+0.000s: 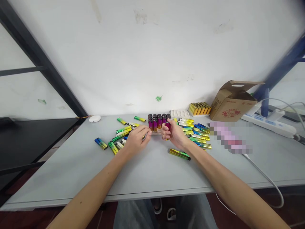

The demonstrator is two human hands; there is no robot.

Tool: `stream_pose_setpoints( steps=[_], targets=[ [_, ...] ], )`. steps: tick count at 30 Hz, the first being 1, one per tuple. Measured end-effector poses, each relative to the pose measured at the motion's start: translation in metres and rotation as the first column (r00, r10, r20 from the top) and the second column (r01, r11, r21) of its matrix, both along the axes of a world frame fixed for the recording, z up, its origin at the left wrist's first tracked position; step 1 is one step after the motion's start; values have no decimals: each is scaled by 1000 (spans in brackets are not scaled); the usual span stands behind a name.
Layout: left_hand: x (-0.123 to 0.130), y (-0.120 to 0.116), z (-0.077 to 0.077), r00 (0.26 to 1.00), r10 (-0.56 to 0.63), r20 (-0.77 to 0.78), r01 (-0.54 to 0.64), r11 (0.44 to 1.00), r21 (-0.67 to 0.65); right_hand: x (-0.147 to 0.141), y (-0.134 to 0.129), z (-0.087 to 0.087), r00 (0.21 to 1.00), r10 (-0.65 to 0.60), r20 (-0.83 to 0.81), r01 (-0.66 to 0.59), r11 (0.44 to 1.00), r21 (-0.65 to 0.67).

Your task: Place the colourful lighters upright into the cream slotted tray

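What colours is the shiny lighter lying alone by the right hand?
The lighter is yellow and green with a black end; head view.

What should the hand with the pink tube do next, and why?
Probably set the pink tube down beside the upright tubes. The right hand holds it right next to them, and its colour looks like theirs.

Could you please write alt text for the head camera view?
Two hands work over a grey table: the right hand grips a magenta stick beside a block of upright sticks, with the left hand close by. Loose metallic sticks lie scattered around them.
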State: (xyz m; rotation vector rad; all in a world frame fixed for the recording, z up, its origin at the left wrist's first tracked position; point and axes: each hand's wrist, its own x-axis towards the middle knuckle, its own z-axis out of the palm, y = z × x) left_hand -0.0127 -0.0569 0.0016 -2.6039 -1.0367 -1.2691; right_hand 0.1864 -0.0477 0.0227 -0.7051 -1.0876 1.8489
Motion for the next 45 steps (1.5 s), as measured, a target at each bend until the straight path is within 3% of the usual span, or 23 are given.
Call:
stream_pose_setpoints(
  steps=[12, 31, 41, 45],
  targets=[
    [0, 0, -1, 1000, -3, 15, 3, 1000, -8, -5, -5, 3, 997, -76, -18, 76, 997, -10],
    [0, 0, 0, 1000, -19, 0, 19, 1000, -19, -6, -7, 7, 999, -24, -39, 23, 999, -30],
    [0, 0, 1, 1000, -9, -2, 9, 1000, -27, 2, -7, 10, 998, 48, -47, -48, 999, 12],
    [0, -1, 1, 1000, 0, 5, 0, 999, -37, 10, 0, 13, 993, -36, -109, 48, 994, 103]
  ],
)
